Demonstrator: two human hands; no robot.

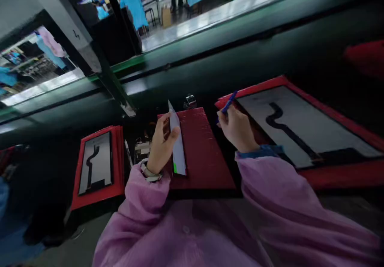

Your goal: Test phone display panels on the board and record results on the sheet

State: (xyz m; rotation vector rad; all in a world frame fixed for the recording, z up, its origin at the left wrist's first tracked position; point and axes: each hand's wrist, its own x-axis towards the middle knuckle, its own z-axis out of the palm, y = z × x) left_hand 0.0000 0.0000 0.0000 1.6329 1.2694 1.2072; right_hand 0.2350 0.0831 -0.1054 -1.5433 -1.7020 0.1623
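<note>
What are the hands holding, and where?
The left hand holds a thin panel by its upper part; the right hand holds a blue pen near its lower end.

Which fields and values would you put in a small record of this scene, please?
left hand: gripping a thin panel, tilted up, with a green patch at its near end
right hand: holding a blue pen
under panel: red board
left side: red stack bearing a grey screen with a black strip
right side: larger red pile bearing a similar display
between left hand and red stack: white pen
background: people in blue
</note>
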